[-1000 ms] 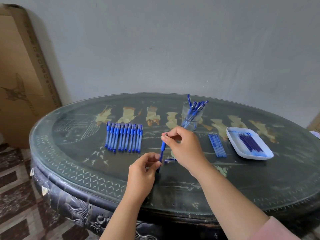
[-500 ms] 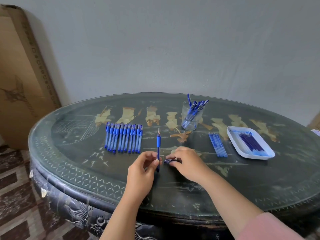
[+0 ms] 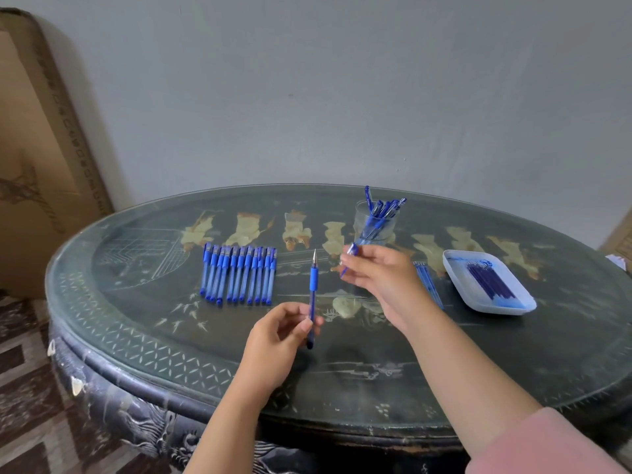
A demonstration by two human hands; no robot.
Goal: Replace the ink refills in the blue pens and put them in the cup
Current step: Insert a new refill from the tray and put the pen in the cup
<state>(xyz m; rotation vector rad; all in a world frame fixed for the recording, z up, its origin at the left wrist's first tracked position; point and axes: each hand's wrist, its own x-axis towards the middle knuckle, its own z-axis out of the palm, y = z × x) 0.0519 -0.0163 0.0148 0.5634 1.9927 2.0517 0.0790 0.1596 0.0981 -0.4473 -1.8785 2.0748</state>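
My left hand (image 3: 278, 333) pinches the lower end of an uncapped blue pen (image 3: 312, 290), held upright with its metal tip pointing up. To its right and a little higher, my right hand (image 3: 379, 275) pinches a blue pen cap (image 3: 349, 256), tilted. Behind my right hand stands a clear cup (image 3: 374, 224) with several blue pens in it. A row of several capped blue pens (image 3: 239, 273) lies on the table to the left. A few loose refills (image 3: 429, 283) lie right of my right hand.
A white tray (image 3: 458, 278) holding several dark refills sits at the right on the dark oval glass-topped table (image 3: 171, 330). A large cardboard box (image 3: 37, 159) leans on the wall at the left. The table's front edge curves just below my hands.
My right hand went down to the table beside the pen, picked up the cap and lifted it up toward the cup. My left hand kept the pen, now standing straighter.
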